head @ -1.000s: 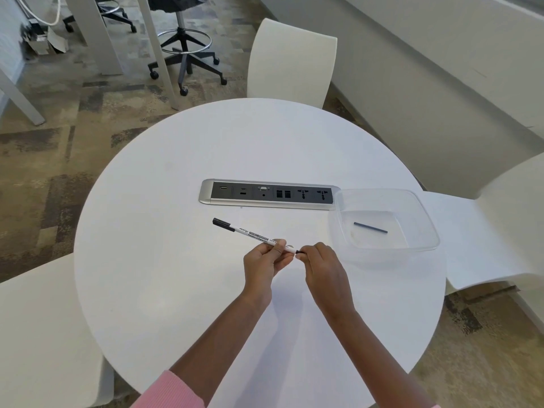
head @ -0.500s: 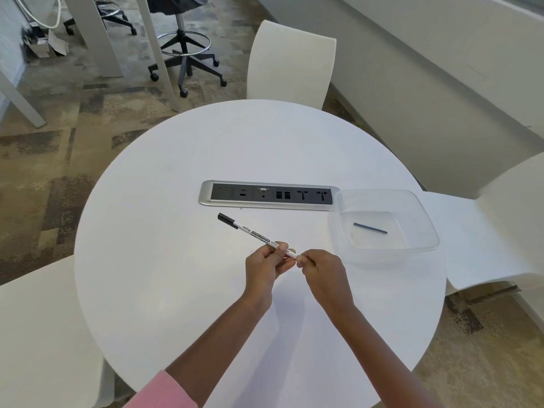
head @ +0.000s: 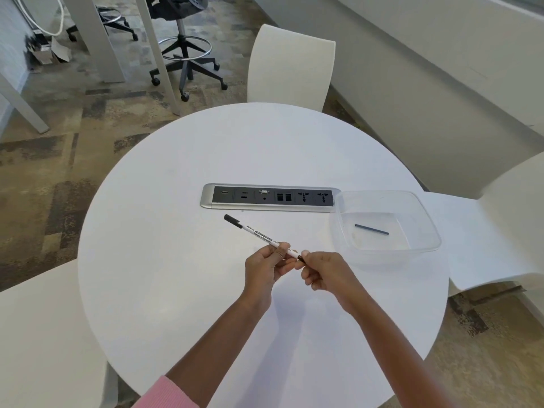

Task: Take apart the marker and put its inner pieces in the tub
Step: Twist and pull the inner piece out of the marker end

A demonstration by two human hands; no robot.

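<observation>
Head view: nearest, a pink sleeve (head: 164, 393) covers the left forearm. Over the round white table (head: 176, 201), the left hand (head: 266, 267) curls fingers and thumb round the near part of the white marker (head: 259, 232). The right hand (head: 325, 275) pinches the marker's dark near end. The marker slants away to the left, its black far end free. To the right stands the clear plastic tub (head: 435, 231), with a thin dark rod (head: 371, 229) lying inside. Beyond the marker, a socket panel (head: 269, 197) is set into the tabletop, the tub at its right end. Farther off stand a white chair (head: 290, 63) and a black wheeled stool (head: 185, 39).
</observation>
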